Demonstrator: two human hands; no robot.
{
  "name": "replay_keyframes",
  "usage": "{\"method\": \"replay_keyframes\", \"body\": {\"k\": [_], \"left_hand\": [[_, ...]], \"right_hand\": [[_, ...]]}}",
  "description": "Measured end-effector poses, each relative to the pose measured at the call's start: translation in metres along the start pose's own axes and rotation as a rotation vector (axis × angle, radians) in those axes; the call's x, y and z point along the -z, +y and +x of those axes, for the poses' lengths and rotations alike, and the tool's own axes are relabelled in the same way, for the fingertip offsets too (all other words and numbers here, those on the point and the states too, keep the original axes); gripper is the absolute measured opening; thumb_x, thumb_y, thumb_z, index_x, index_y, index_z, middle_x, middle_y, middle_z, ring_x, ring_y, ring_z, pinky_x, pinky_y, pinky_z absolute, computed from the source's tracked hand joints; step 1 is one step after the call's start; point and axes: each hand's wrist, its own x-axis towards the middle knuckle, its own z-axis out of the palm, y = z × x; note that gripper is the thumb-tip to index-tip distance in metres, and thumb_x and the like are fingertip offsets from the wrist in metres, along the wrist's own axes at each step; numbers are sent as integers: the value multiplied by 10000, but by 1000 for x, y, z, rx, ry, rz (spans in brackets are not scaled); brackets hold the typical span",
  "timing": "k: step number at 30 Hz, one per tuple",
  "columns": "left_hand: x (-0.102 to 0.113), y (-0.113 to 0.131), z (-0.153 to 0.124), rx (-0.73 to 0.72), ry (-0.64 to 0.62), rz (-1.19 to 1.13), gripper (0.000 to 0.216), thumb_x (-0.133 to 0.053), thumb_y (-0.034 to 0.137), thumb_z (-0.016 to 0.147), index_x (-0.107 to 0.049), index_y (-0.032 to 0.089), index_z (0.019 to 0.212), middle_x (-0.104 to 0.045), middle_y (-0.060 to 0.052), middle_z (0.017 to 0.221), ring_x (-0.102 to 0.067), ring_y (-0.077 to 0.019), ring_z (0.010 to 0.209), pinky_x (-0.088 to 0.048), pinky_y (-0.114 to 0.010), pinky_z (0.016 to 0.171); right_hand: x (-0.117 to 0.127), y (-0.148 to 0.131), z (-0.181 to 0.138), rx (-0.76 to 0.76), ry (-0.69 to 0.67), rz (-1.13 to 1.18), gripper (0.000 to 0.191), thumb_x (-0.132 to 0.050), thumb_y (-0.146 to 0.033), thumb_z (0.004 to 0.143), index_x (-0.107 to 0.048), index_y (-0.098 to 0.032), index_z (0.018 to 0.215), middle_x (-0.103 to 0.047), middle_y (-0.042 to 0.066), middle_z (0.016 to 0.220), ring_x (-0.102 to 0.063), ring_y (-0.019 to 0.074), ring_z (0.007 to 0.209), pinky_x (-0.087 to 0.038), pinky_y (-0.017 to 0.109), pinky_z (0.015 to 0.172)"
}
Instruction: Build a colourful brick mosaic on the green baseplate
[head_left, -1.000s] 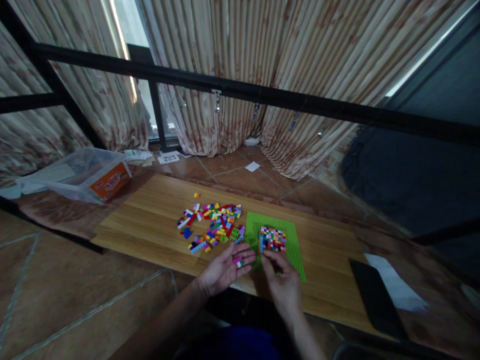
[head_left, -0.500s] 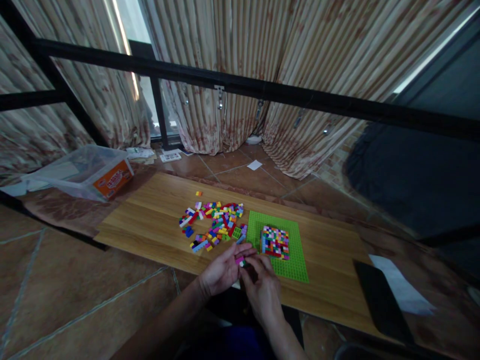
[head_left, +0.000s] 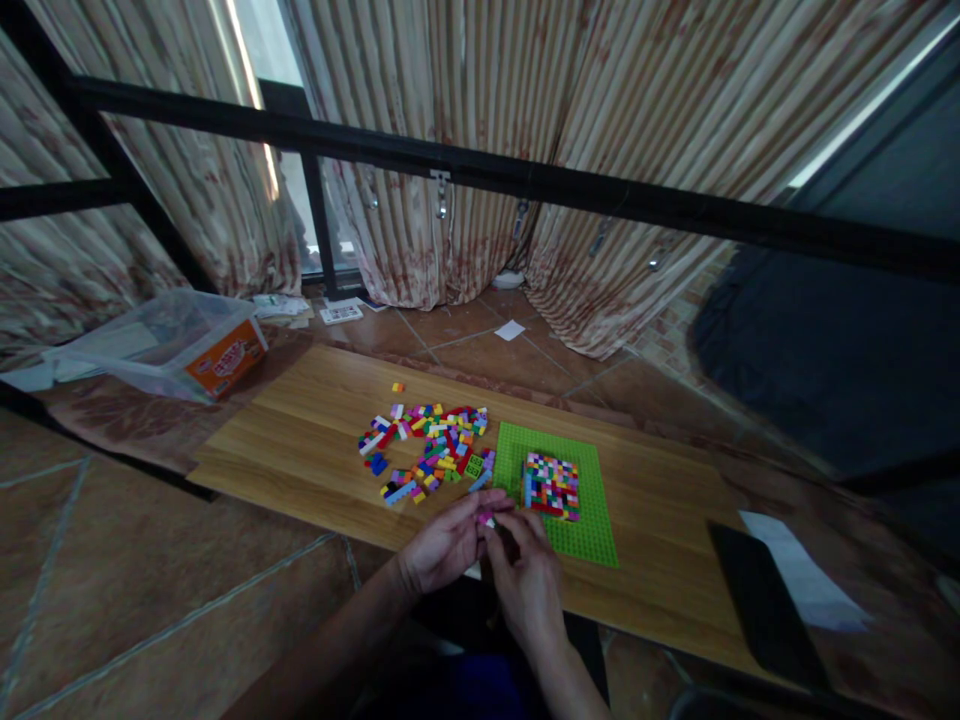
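Near the front edge of the table, my left hand point(head_left: 444, 545) is turned palm up, its fingers curled around a few small toy bricks point(head_left: 487, 520), pink and white. My right hand point(head_left: 525, 560) meets it there, thumb and fingers pinched on the same bricks; the fingers partly cover them. Just beyond my right hand lies a green baseplate point(head_left: 596, 540), bearing a square block of multicoloured bricks point(head_left: 552, 487). A loose heap of coloured bricks point(head_left: 442, 440) spreads to the left of the baseplate.
The wooden table point(head_left: 292, 440) runs across the view. A single orange and yellow brick point(head_left: 397, 387) lies behind the heap. A clear plastic box point(head_left: 187, 345) stands at the left; a dark flat object point(head_left: 761, 600) and white paper point(head_left: 806, 575) lie at the right. A black metal rail point(head_left: 480, 165) crosses beyond.
My left fingers have curled in more around the bricks, which now show less. My right fingers have shifted slightly with them. The heap and baseplate look the same.
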Motion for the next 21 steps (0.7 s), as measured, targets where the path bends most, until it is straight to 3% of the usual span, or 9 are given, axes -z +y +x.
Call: {"method": "replay_keyframes", "body": {"k": [8, 21], "left_hand": [[-4, -13, -1, -196, 5, 202, 235, -675, 208, 738, -677, 161, 969, -632, -85, 1090, -559, -193, 1029, -380, -314, 927], [-2, -12, 1, -156, 34, 127, 250, -570, 276, 828, -655, 167, 1037, -608, -94, 1136, -537, -197, 1068, -400, -288, 893]], "right_hand": [[5, 4, 2, -5, 19, 74, 253, -421, -310, 895, -641, -194, 847, -616, 58, 852, -577, 179, 813, -465, 306, 729], [-3, 6, -4, 26, 0, -3, 191, -519, -286, 833, -644, -220, 961, -595, 71, 986, -594, 194, 890, -478, 311, 760]]}}
